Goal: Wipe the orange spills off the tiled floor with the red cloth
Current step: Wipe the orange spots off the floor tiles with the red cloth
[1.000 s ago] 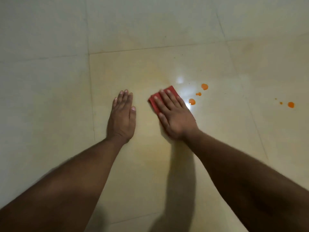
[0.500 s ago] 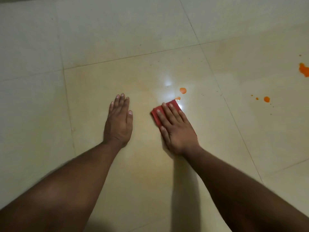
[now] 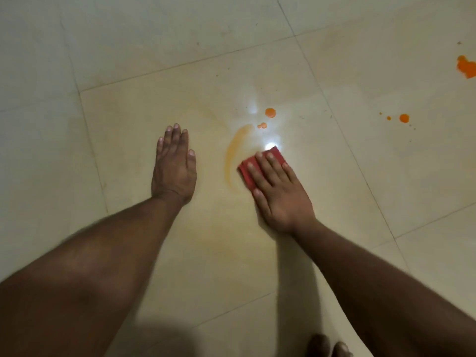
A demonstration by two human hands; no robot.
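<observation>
— Red cloth (image 3: 260, 166), folded small, is seen in the head view pressed flat to the tiled floor (image 3: 128, 60) under the right hand (image 3: 279, 191); the fingers (image 3: 270, 171) are stretched out over it, not curled round it, so it is pinned rather than gripped.

— And the left hand (image 3: 173, 168)?

— Laid palm-down on the tile with fingers straight and close together, nothing held (a prop for the body, it would seem).

— Which step is judged to be in hand?

— Wiping, partway done. A curved orange smear (image 3: 233, 155) lies just beside the cloth's left edge, and two round orange drops (image 3: 270, 112) sit a little beyond it, near a bright glare spot (image 3: 269, 146).

— What is called for next?

— Probably a firm pass back over the smear, then a push forward over the drops.

— Anything else left?

— Small orange spots (image 3: 404, 118) well off to the right, across a grout line (image 3: 347, 140), and a larger splash (image 3: 466, 69) cut by the frame edge. Nothing is seen blocking the way; toes (image 3: 327, 346) show at the bottom.
</observation>
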